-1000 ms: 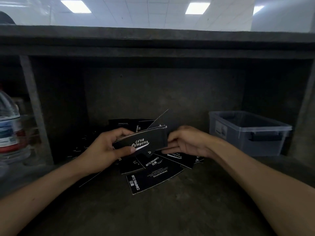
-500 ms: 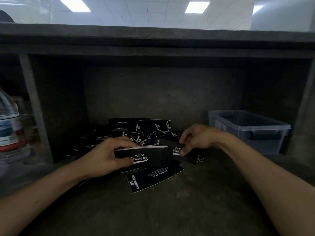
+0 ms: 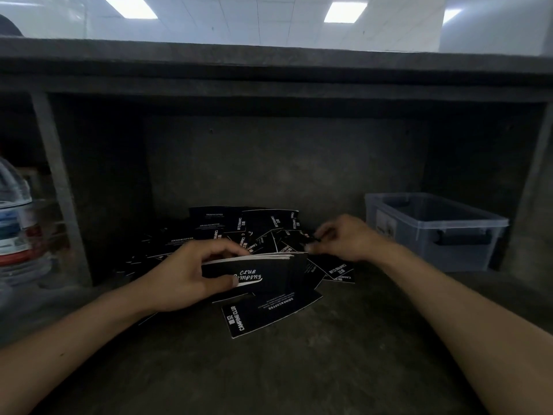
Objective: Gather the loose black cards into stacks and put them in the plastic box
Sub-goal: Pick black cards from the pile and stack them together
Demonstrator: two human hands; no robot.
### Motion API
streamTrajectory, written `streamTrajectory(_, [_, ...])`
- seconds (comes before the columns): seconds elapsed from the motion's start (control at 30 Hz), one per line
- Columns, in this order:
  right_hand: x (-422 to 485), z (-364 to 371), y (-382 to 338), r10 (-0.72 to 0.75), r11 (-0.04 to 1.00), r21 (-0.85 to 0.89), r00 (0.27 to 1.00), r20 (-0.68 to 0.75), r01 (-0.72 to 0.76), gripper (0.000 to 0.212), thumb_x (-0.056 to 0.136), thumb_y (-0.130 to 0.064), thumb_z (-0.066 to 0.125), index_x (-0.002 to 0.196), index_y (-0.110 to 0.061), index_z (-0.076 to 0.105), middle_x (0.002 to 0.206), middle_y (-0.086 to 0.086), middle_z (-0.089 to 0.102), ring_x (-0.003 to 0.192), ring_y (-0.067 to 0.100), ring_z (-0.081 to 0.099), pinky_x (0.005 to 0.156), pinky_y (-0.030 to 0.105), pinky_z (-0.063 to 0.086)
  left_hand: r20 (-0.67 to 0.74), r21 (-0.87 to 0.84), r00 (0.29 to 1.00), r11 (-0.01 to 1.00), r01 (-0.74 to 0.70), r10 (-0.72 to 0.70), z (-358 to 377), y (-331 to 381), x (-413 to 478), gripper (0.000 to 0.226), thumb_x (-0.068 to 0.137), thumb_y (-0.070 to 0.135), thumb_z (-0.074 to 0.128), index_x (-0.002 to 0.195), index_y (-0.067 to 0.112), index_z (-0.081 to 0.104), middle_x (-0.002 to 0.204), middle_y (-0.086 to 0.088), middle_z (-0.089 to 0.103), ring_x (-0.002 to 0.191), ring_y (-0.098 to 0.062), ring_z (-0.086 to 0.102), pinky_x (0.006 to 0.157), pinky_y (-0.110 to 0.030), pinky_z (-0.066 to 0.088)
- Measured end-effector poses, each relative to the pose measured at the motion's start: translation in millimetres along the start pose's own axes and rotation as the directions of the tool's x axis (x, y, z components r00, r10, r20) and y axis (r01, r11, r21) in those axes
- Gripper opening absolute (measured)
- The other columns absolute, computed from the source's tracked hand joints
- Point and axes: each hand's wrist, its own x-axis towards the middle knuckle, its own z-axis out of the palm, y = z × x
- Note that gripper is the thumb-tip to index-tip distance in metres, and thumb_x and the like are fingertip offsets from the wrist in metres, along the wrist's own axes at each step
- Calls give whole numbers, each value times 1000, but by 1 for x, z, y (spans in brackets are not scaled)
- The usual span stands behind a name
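Counted two hands, one gathered stack, one plastic box, one bottle, and too many loose cards to number. Found the left hand (image 3: pixel 185 274) wrapped round the stack (image 3: pixel 266 269), thumb pressed across the front face, fingers curled over the white-edged top, just above the bench (image 3: pixel 299 372). Saw the right hand (image 3: pixel 344 238) just beside the stack's right end, fingers bent down onto the loose cards (image 3: pixel 236 227), blurred at the tips; could not tell whether pinching a card or only touching. Read "CLUB CAMPING" in white script on the black front of the stack, partly covered by the thumb. Spotted the loose cards heaped behind and under both hands, overlapping at all angles, black with white print, many lost in shadow toward the back. Made out one nearest card (image 3: pixel 269 314) lying flat in front of the stack, marked "CAMPING CLUB" and "DRINK&COFFEE". Noted the plastic box (image 3: pixel 434 235) open-topped and clear, to the right of the pile, dark handle on its near end, inside hard to make out. Caught the bottle (image 3: pixel 15 223) at far left, cut off by the frame edge and blurred.
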Motion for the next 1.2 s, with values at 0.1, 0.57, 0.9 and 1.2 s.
streamTrajectory(0.1, [0,3,4,97,992,-89,992,79,-90,67,60,-54,89,117,-25,69,112,-6,68,101,12,63,88,25,50,13,-15,1000,1000,-3,3,0,1,0,32,88,14,75,114,32,69,111,5,74,103,-11,71,89,-27,56])
streamTrajectory(0.57, [-6,-16,-12,24,724,667,961,-277,174,105,77,10,71,153,-41,21,106,-1,67,78,16,73,55,26,58,26,-19,1000,1000,-1,1,0,-2,0,23,89,21,74,108,33,71,107,6,75,99,-12,72,82,-21,57])
streamTrajectory(0.9, [-5,-1,-28,102,479,877,991,-85,25,27,90,-4,66,107,-23,58,111,9,71,92,21,71,72,35,61,-38,30,999,999,-29,30,-1,-9,3,36,77,38,78,112,36,66,125,12,65,116,-11,64,95,-23,53])
streamTrajectory(1.2, [-14,-3,-32,-161,183,926,919,359,-330,27,86,2,58,111,-6,63,114,17,71,101,29,71,84,38,60,-44,-128,999,991,26,-32,1,-7,3,85,75,18,85,144,37,39,138,13,59,128,-8,56,103,-25,49])
